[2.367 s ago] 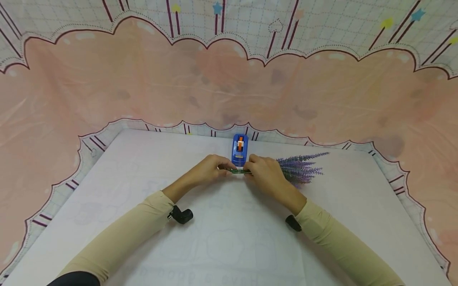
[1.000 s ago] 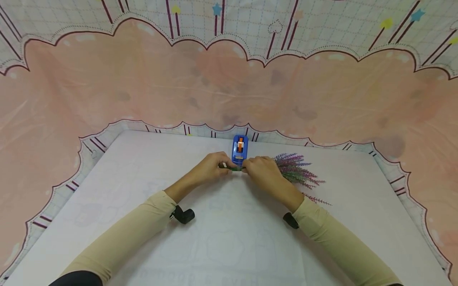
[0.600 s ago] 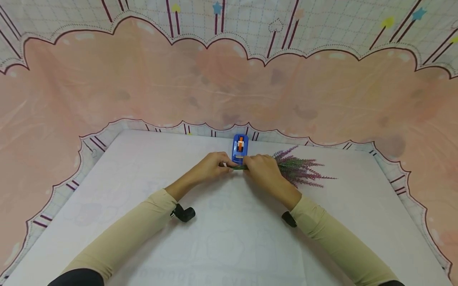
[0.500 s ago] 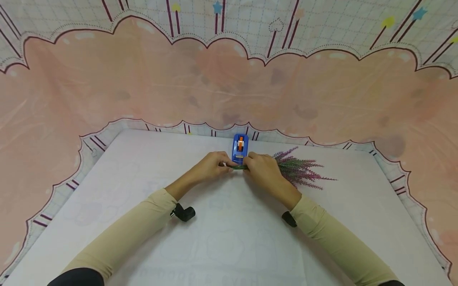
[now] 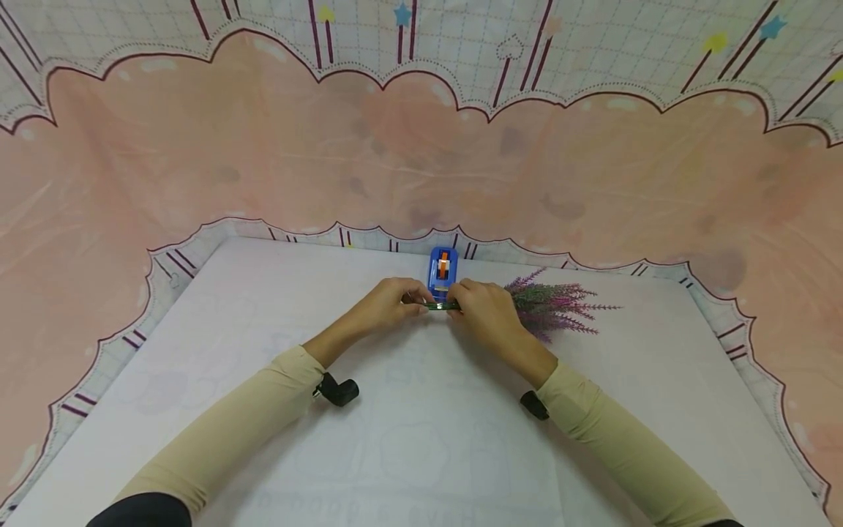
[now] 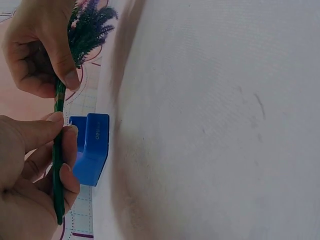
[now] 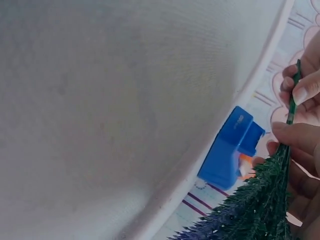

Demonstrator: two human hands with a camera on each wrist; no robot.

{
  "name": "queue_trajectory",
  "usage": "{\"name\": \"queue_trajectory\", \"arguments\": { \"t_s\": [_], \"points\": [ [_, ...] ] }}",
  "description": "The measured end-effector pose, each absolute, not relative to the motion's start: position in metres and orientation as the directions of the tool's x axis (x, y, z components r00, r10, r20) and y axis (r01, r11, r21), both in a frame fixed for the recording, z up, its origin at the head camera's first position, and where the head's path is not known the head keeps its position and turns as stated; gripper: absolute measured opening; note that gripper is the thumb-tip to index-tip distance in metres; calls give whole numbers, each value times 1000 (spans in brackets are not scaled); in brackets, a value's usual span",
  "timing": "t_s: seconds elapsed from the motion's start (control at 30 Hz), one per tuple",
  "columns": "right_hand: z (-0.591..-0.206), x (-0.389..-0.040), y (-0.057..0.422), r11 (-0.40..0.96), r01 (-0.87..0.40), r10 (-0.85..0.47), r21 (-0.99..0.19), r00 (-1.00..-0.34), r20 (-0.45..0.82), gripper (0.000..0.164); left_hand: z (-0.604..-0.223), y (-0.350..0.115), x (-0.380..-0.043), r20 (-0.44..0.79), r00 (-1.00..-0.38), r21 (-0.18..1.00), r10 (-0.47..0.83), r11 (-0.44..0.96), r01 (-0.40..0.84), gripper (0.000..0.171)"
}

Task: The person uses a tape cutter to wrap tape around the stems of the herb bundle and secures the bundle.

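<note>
A bunch of purple lavender sprigs (image 5: 556, 301) lies sideways, with its flower heads fanned out to the right. My left hand (image 5: 388, 304) pinches the lower end of its green stems (image 6: 58, 165) between thumb and fingers. Closer to the blooms, my right hand (image 5: 486, 315) grips the same stems. In the left wrist view, a shiny brownish band (image 6: 60, 95) shows round the stems between both hands. Just beyond the fingertips stands a blue tape dispenser (image 5: 443, 269) with an orange hub; the stems overlap its near end in the head view.
A white-covered table (image 5: 408, 424) lies beneath both arms, its far edge close behind the tape dispenser. Behind it hangs a pink and white patterned cloth (image 5: 296, 161). A black wrist camera (image 5: 339, 391) sits under the left cuff.
The lavender bunch has turned about its stems between the fingers, and a sprig that drooped low has joined the rest. Both hands stay almost in place, shifting slightly away from the body.
</note>
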State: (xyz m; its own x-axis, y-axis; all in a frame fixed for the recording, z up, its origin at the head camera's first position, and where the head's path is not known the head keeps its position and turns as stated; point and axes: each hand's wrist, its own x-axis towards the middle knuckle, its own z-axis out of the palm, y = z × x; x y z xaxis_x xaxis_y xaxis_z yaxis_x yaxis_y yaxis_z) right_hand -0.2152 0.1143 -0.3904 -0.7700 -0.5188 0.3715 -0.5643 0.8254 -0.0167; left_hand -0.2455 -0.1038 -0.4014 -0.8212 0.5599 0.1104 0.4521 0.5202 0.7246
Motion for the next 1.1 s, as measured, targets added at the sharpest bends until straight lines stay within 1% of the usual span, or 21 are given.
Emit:
{"name": "queue_trajectory", "arguments": {
  "t_s": [0.2, 0.67, 0.87, 1.1],
  "points": [
    [-390, -216, 115, 820, -573, -532, -4, -764, 364, 10, -402, -103, -245, 94, -825, 724, 557, 530, 441, 14],
    [-391, -218, 116, 816, -577, -546, 36, -750, 373, 10, -403, -103, -248, 88, -821, 723, 564, 531, 442, 15],
    [-392, -220, 116, 819, -573, -544, 38, -754, 367, 11, -403, -102, -249, 115, -828, 708, 548, 540, 455, 16],
    [-391, -222, 116, 818, -572, -548, 50, -751, 368, 11, -402, -101, -249, 123, -839, 735, 530, 519, 436, 12]
  ]
}}
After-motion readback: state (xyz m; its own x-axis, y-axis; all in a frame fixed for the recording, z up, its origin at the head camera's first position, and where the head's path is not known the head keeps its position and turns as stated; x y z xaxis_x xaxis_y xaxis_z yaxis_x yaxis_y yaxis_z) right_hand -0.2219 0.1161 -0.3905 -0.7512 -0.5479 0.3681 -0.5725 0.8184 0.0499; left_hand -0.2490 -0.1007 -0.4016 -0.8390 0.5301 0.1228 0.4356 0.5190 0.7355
